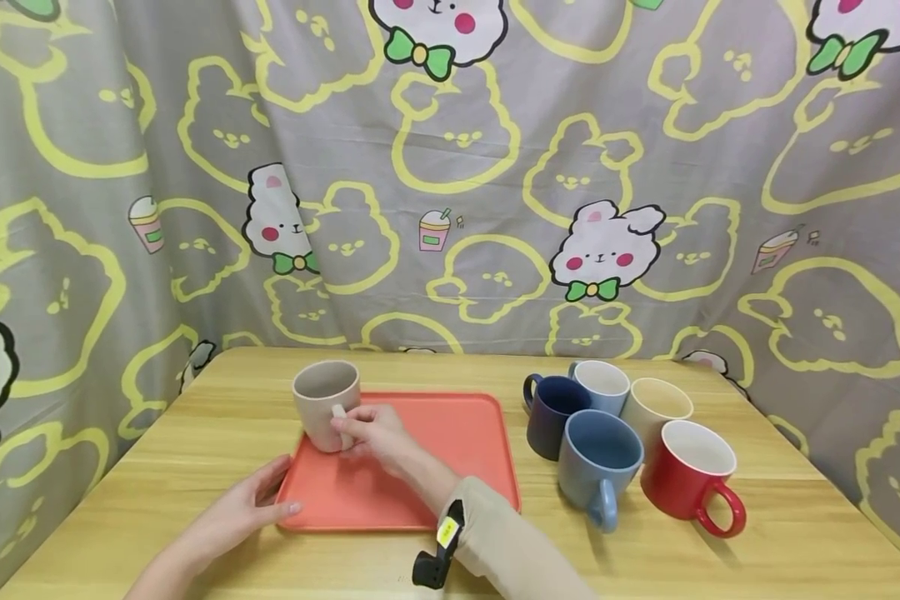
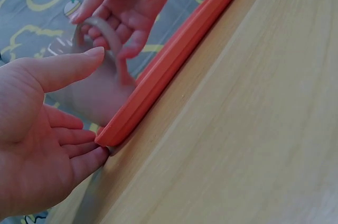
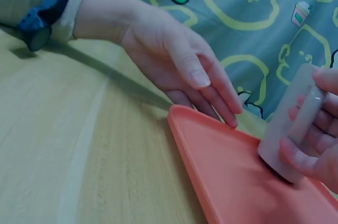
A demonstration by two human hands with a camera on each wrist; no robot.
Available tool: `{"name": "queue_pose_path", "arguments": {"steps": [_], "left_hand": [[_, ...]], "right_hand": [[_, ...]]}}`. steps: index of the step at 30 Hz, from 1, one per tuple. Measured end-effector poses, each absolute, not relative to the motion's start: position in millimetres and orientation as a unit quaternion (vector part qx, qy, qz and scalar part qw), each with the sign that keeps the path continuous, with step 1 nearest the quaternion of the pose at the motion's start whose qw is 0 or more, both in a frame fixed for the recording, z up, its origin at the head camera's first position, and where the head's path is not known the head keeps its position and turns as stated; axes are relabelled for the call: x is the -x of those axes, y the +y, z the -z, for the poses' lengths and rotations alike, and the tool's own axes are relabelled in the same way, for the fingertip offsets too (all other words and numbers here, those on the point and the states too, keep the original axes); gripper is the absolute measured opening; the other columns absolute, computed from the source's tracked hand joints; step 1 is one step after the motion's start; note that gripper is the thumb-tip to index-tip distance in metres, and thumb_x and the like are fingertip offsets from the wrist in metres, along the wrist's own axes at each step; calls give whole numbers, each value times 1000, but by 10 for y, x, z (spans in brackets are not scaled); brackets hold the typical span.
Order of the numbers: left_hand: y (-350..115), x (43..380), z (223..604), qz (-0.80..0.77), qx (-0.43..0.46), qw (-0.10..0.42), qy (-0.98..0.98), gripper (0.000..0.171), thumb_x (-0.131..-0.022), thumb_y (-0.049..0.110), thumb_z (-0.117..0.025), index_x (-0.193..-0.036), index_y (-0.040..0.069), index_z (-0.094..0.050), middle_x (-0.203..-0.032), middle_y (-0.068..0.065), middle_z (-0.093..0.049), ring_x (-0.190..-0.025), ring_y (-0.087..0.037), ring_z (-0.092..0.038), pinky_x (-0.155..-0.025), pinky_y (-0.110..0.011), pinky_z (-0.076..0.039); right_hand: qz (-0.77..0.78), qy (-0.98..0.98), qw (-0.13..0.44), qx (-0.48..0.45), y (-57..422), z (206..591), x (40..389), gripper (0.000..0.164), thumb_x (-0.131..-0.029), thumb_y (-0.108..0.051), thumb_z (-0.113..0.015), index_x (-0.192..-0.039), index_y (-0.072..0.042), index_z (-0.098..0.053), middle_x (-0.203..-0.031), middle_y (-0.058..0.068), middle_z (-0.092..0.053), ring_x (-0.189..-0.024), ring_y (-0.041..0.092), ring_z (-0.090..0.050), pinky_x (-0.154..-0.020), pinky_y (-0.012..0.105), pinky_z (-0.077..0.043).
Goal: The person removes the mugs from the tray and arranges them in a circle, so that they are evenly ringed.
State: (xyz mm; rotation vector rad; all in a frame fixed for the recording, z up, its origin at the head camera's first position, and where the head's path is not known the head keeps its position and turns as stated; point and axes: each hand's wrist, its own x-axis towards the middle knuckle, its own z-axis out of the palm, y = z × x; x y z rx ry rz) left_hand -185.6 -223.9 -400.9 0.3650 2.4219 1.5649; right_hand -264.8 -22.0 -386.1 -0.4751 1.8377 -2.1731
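Note:
In the head view, a grey-beige mug (image 1: 317, 422) is at the left side of a coral-red tray (image 1: 450, 458). My right hand (image 1: 378, 435) pinches its handle between thumb and fingers, as the left wrist view also shows the hand (image 2: 132, 2) at the handle. The mug's base is at the tray surface; whether it fully rests there I cannot tell. My left hand (image 1: 240, 507) is at the tray's near left corner, fingers fairly straight beside the rim and thumb extended. In the left wrist view its fingertips (image 2: 90, 156) touch the tray's corner.
To the right of the tray stand several mugs: a dark navy one (image 1: 551, 425), a blue-grey one (image 1: 596, 467), a white-lined one (image 1: 602, 385), a cream-lined one (image 1: 656, 400) and a red one (image 1: 675, 479). A patterned curtain (image 1: 480, 183) hangs behind the wooden table (image 1: 195, 433).

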Motion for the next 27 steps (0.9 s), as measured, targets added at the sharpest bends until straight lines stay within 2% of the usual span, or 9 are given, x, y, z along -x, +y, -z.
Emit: {"name": "queue_pose_path", "arguments": {"steps": [2,5,9,14,17,20,21,24,27], "left_hand": [[-2239,1855,4010,-537,-124,118,826,83,-88,20,-63,-139,-18,-11,-144,-37,-13,-131,-48,-23,-96,-20,-36],[-2237,1857,4011,-539,-122,118,825,83,-87,20,-64,-139,-18,-11,-144,-36,-14,-130,-48,-24,-93,-16,-35],[-2238,1851,4015,-533,-122,118,829,83,-87,20,-64,-139,-18,-12,-144,-37,-15,-130,-48,-25,-96,-23,-37],[-2252,1850,4027,-533,-122,115,829,83,-87,19,-64,-140,-17,-12,-144,-36,-15,-130,-47,-26,-93,-17,-37],[-2259,1857,4031,-534,-119,118,829,83,-88,20,-64,-140,-17,-11,-145,-35,-15,-130,-46,-26,-96,-23,-37],[-2260,1858,4027,-531,-117,123,830,83,-88,21,-64,-140,-16,-11,-145,-35,-15,-130,-46,-26,-100,-37,-35],[-2260,1859,4025,-530,-116,124,831,83,-88,21,-64,-140,-16,-12,-145,-35,-15,-130,-46,-27,-100,-37,-35],[-2255,1863,4019,-533,-118,123,829,84,-87,20,-64,-140,-16,-11,-145,-35,-15,-130,-46,-26,-98,-28,-37],[-2247,1870,4015,-537,-123,120,826,84,-87,20,-64,-140,-17,-11,-144,-36,-14,-130,-47,-26,-95,-21,-37]], "right_hand": [[757,621,127,157,-165,3853,2628,26,-86,-3,-62,-96,21,-59,-66,6,-61,-57,13,-59,-68,46,-54],[765,611,134,153,-73,3844,2596,27,-86,-3,-62,-97,22,-59,-64,9,-62,-58,14,-61,-67,45,-54],[764,608,147,160,65,3810,2531,29,-87,-2,-61,-98,24,-58,-64,8,-62,-61,15,-62,-68,44,-54],[763,598,161,186,256,3676,2400,34,-87,-2,-59,-97,30,-51,-64,7,-63,-65,17,-64,-69,42,-55],[766,588,161,205,390,3558,2291,34,-87,-1,-58,-92,31,-49,-64,7,-63,-68,19,-65,-69,42,-54],[770,577,157,224,540,3434,2172,24,-87,-3,-59,-77,19,-60,-65,7,-64,-70,20,-67,-72,43,-54],[772,571,153,232,593,3398,2136,21,-87,-3,-59,-74,13,-63,-65,7,-65,-70,21,-67,-73,43,-54],[774,561,141,258,758,3294,2043,21,-88,-4,-58,-70,-7,-69,-69,6,-65,-71,20,-67,-74,42,-54],[773,557,129,277,941,3192,1968,24,-89,-4,-55,-73,-10,-71,-72,5,-66,-72,17,-66,-73,39,-54]]}}
